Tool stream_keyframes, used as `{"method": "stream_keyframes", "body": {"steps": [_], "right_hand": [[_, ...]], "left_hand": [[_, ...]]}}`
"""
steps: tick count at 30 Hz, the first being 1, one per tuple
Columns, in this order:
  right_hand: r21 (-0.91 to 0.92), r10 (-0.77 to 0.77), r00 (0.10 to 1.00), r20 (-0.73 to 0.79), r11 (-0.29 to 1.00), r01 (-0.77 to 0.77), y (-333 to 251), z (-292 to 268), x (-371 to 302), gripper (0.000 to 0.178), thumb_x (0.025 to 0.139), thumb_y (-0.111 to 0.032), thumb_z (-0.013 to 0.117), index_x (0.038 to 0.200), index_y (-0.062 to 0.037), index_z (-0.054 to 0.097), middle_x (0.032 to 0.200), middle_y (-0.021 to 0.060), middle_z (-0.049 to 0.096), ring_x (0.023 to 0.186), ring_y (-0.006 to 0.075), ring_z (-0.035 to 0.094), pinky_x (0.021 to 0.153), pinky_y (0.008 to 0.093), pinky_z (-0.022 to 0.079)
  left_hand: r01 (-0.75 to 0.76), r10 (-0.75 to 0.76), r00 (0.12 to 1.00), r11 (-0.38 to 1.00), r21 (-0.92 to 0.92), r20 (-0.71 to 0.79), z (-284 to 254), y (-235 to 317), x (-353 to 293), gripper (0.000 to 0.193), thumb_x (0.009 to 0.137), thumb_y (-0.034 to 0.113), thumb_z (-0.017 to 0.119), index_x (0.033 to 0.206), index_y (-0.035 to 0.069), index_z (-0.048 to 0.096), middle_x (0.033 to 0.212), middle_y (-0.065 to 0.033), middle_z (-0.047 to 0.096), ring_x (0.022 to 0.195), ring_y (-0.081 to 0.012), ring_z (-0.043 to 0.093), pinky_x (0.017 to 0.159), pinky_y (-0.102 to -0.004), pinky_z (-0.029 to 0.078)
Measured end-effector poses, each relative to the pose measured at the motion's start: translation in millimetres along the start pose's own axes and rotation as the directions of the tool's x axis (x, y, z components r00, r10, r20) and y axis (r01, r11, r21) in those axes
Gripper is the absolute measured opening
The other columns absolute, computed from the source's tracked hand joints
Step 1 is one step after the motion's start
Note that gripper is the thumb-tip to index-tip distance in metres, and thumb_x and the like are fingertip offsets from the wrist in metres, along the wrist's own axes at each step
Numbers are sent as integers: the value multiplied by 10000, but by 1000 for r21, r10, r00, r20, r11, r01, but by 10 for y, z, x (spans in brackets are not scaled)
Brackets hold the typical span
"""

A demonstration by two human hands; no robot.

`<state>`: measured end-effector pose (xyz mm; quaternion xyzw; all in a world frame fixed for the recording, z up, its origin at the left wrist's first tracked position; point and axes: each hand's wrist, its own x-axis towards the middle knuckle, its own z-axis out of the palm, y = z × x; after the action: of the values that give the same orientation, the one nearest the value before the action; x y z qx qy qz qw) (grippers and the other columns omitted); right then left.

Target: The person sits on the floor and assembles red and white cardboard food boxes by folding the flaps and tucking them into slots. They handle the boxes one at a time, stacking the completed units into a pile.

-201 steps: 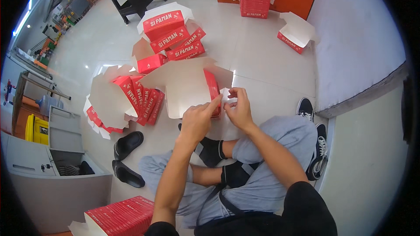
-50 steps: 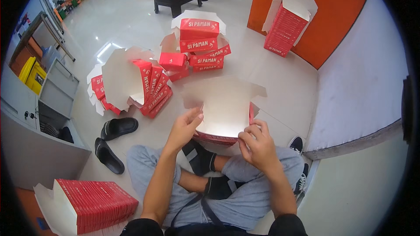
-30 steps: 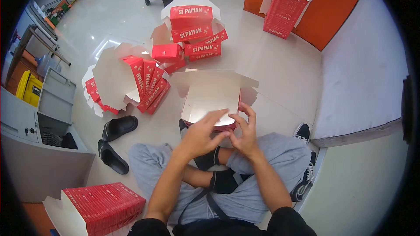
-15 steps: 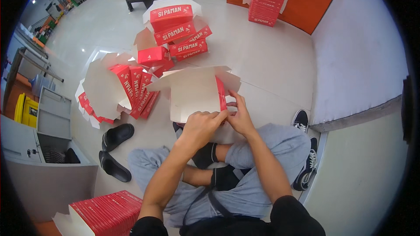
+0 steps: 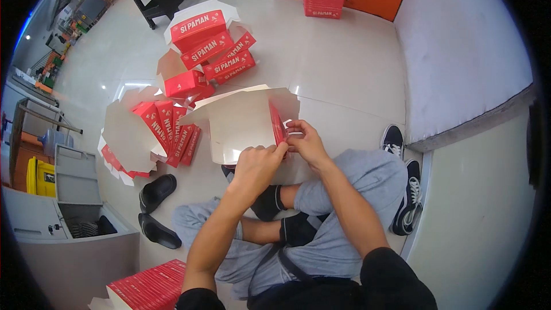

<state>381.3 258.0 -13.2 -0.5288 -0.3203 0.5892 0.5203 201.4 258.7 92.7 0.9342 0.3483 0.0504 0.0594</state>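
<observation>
The white-lined carton [image 5: 241, 129] is standing open, its red side wall [image 5: 278, 123] meeting the fingertips at its near right corner. The left hand [image 5: 256, 166] is reaching over from the carton's near side, fingers curling together; the right hand [image 5: 307, 146] is bending in from its right, fingers slightly parted (whether either is pinching cardboard, I cannot tell: knuckles are hiding the contact). Nearer than the carton and to its left, a red stack [image 5: 150, 284] is running off the lower edge.

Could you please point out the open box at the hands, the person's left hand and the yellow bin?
Open box [image 5: 241, 127], head view: its pale inside.
Left hand [image 5: 256, 167], head view: the back of the hand.
Yellow bin [image 5: 39, 177], head view: its side.
</observation>
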Motion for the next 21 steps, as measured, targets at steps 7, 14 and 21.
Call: {"method": "stream_keyframes", "body": {"steps": [7,14,21], "right_hand": [[-39,-55,998,-11,998,54,163,39,6,424,869,72,647,1274,-15,556,1184,100,579,1006,192,649,819,328,616],[-112,-138,990,24,984,140,114,117,-153,490,859,-99,764,1300,-28,564,1197,114,631,1092,238,636,914,378,547],[-348,-265,964,-36,907,237,229,105,-25,475,840,-125,744,1274,-18,587,1173,164,642,966,267,682,850,388,572]], "left_hand": [[-16,16,999,1000,3,-35,14,-2,6,243,848,69,623,1080,117,568,811,-111,720,762,-336,723,660,-457,552],[-18,24,993,998,-57,115,55,-114,-45,290,841,63,621,1123,122,590,842,-144,732,794,-359,725,710,-479,555],[26,28,994,885,-465,110,0,-239,-76,324,959,240,644,1225,94,532,869,-184,740,804,-439,713,731,-524,558]]}}
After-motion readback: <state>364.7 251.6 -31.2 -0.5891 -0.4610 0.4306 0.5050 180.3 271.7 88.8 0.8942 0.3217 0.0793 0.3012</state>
